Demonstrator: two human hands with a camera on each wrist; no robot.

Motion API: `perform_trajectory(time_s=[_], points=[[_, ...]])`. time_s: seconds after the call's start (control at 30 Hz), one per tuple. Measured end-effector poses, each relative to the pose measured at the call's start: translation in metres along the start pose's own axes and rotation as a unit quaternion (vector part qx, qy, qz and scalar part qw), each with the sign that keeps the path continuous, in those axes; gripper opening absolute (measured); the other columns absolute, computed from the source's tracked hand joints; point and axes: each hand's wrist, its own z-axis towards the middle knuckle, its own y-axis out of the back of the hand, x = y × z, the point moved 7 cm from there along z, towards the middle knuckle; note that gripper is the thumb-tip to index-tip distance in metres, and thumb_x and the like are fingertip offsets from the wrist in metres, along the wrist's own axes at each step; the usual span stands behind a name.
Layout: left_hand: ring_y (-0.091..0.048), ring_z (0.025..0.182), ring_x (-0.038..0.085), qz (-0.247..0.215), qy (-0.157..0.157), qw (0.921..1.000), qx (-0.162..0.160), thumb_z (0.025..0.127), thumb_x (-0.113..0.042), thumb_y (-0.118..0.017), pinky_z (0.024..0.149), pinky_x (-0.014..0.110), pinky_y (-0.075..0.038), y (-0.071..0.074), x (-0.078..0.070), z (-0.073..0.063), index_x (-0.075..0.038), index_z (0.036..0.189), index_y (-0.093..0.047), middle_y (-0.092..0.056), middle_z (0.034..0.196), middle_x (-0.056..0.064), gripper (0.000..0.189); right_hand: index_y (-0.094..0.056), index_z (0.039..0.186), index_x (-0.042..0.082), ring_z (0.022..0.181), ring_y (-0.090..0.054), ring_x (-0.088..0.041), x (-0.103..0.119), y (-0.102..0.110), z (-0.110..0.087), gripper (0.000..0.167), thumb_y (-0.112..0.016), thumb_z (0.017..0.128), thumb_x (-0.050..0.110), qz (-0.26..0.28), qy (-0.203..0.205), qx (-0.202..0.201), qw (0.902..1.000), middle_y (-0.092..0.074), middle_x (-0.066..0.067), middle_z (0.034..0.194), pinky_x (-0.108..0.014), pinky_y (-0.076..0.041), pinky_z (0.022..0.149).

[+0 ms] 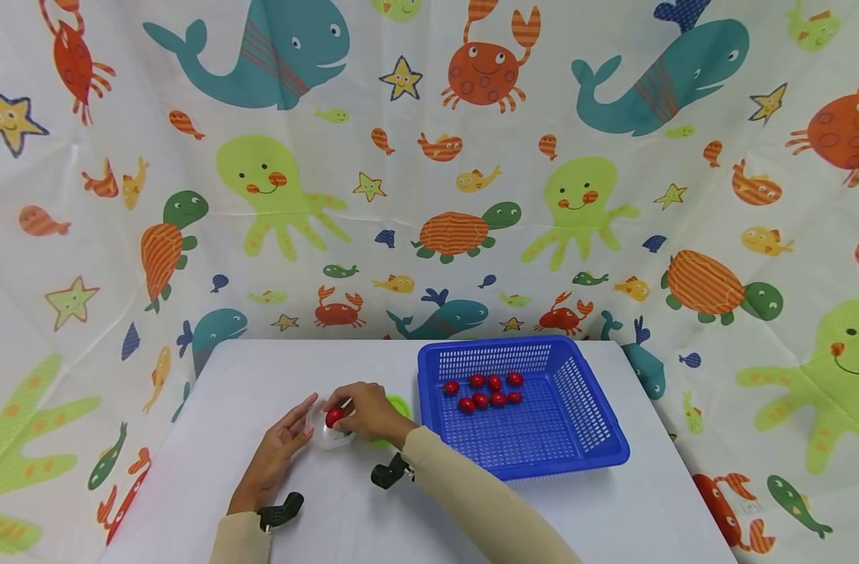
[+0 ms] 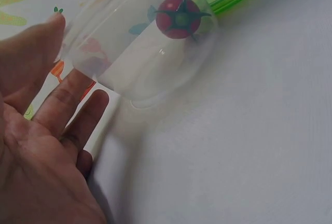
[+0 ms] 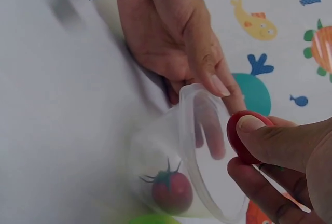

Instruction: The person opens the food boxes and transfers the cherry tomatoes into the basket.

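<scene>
A clear plastic container stands on the white table between both hands. My right hand pinches a red cherry tomato between thumb and fingers, at the container's mouth. Inside the container lies another cherry tomato with a green calyx, visible through the wall in both wrist views. My left hand is beside the container on its left, fingers extended along the outside of the wall and thumb right at the rim. Part of the container is hidden behind my right hand in the head view.
A bright green round piece lies behind my right hand. To the right stands a blue plastic basket with several cherry tomatoes towards its back left. A curtain printed with sea animals hangs around the table.
</scene>
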Motion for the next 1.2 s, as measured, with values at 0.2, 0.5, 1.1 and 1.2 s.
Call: perform_trajectory(time_s=[0.2,0.5,1.1,1.2], points=[[-0.017,0.166,0.038,0.001,-0.005,1.0000,0.000,0.111,-0.024,-0.059,0.127,0.075,-0.014,0.000,-0.001,-0.001,-0.024,0.167,-0.035,-0.031,0.176,0.008,0.061,-0.080,0.117,0.027,0.099,-0.066,-0.004,0.001,0.015,-0.008,0.030,-0.084,0.091,0.011,0.044,0.000,-0.020,0.9988,-0.077,0.012,0.114,-0.013,-0.057,0.085],[-0.016,0.166,0.038,-0.004,-0.002,1.0000,-0.004,0.110,-0.025,-0.060,0.128,0.076,-0.012,0.001,0.001,0.000,-0.025,0.166,-0.037,-0.034,0.174,0.009,0.060,-0.082,0.116,0.025,0.099,-0.068,-0.004,0.005,0.039,-0.015,0.031,-0.083,0.091,0.006,0.070,0.012,-0.058,0.9958,-0.079,0.011,0.111,-0.016,-0.058,0.087],[-0.013,0.168,0.033,-0.011,0.013,0.9999,-0.001,0.110,-0.028,-0.061,0.131,0.069,-0.011,0.000,0.000,-0.001,-0.026,0.167,-0.036,-0.036,0.173,0.006,0.062,-0.082,0.115,0.028,0.104,-0.075,-0.015,-0.006,0.083,-0.030,0.031,-0.084,0.091,0.007,0.129,-0.006,-0.130,0.9831,-0.080,0.008,0.107,-0.031,-0.065,0.090],[-0.013,0.167,0.033,-0.013,0.013,0.9998,-0.001,0.110,-0.027,-0.061,0.131,0.069,-0.011,0.000,0.000,-0.001,-0.025,0.167,-0.036,-0.035,0.174,0.006,0.062,-0.082,0.114,0.026,0.103,-0.075,-0.014,-0.009,0.089,-0.032,0.030,-0.084,0.091,0.007,0.141,-0.004,-0.137,0.9805,-0.080,0.007,0.107,-0.029,-0.065,0.088]])
